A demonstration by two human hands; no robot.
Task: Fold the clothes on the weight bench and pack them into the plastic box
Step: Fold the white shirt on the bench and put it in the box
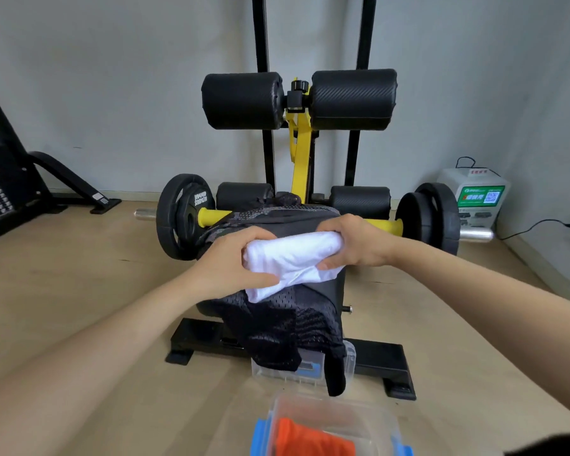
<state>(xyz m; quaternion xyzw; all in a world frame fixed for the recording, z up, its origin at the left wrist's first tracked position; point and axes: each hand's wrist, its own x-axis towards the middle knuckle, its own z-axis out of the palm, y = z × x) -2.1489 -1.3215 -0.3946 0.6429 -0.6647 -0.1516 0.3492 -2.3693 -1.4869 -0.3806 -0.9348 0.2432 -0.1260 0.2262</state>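
Left hand (234,261) and right hand (352,245) both grip one white garment (290,261) over the weight bench (336,284). One dark mesh garment (277,327) drapes below. Near, one plastic box (336,422) holds one orange garment (310,439).

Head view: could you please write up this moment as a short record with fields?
left hand: grips the left end of the white garment
right hand: grips its right end
white garment: bunched and folded, held over the bench seat
dark mesh clothes: draped over the seat, hanging down its front
plastic box: on the floor below, open, blue clips
orange garment: already inside the box
box lid: clear, leaning at the bench base, partly covered by mesh cloth
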